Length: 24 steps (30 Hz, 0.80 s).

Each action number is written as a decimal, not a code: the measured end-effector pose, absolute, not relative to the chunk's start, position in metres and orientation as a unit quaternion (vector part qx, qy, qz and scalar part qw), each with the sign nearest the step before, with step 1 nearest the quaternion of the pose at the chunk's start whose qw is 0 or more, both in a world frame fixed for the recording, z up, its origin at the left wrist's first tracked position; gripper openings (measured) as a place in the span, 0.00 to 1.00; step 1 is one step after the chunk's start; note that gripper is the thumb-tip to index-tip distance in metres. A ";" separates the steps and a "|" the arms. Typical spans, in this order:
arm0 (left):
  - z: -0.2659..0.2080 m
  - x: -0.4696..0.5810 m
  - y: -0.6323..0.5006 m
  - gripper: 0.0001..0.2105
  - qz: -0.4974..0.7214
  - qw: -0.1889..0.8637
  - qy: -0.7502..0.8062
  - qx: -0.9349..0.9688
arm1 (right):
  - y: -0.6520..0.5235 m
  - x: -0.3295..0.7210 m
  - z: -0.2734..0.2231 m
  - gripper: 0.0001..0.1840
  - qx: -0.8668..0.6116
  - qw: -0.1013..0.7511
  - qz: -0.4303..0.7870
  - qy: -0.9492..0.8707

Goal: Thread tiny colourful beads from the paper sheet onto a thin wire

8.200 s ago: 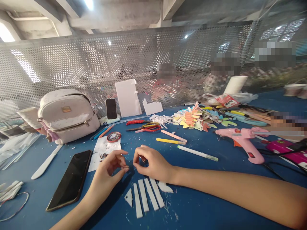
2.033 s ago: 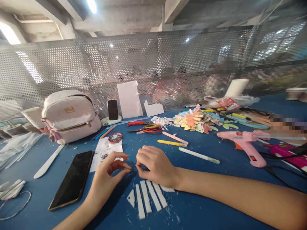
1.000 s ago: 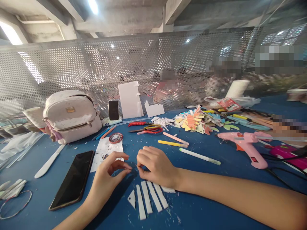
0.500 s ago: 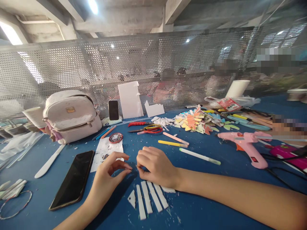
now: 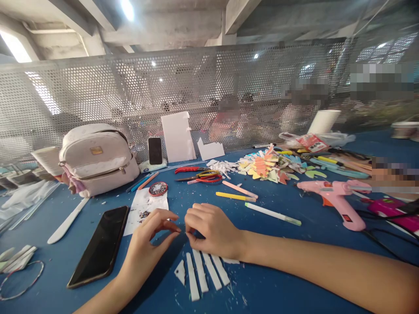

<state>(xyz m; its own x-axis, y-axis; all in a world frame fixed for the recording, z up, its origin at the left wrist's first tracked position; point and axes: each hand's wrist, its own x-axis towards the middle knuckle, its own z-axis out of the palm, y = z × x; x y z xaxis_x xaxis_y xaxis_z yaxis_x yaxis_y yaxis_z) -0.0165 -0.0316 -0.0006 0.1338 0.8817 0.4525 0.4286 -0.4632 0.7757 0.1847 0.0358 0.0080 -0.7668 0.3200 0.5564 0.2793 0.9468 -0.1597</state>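
Note:
My left hand (image 5: 151, 237) has its thumb and fingers drawn together in a pinch. Facing it across a small gap, my right hand (image 5: 212, 231) is curled, with thumb and forefinger pressed together. Whatever either pinch holds is too small or hidden to make out. Just below my right hand, several white foam-like strips (image 5: 193, 277) lie side by side on the blue table (image 5: 268, 279). A small white triangular piece (image 5: 180, 272) with a dark hole sits left of them. Behind my left hand is a white paper sheet (image 5: 133, 220) bearing dark specks and a round red-rimmed dish (image 5: 158, 189).
A black phone (image 5: 100, 244) lies left of my left hand. Markers (image 5: 273, 213), scissors (image 5: 203, 176) and a heap of coloured cutouts (image 5: 265, 163) are farther back. On the right rests a pink glue gun (image 5: 340, 196); a pale backpack (image 5: 98, 159) stands back left.
My right hand has lowered very slightly toward the strips. My left hand stays almost still, with its fingertips marginally closer to the right hand's.

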 end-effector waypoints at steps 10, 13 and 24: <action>-0.002 -0.019 -0.031 0.15 0.427 0.095 0.407 0.802 | 0.030 0.182 0.008 0.08 -0.186 0.297 0.156 -0.923; -0.001 -0.017 -0.032 0.15 0.422 0.076 0.395 0.812 | 0.030 0.182 0.010 0.09 -0.212 0.298 0.211 -0.907; 0.002 -0.016 -0.034 0.14 0.423 0.059 0.398 0.812 | 0.034 0.181 0.011 0.05 -0.245 0.272 0.425 -0.828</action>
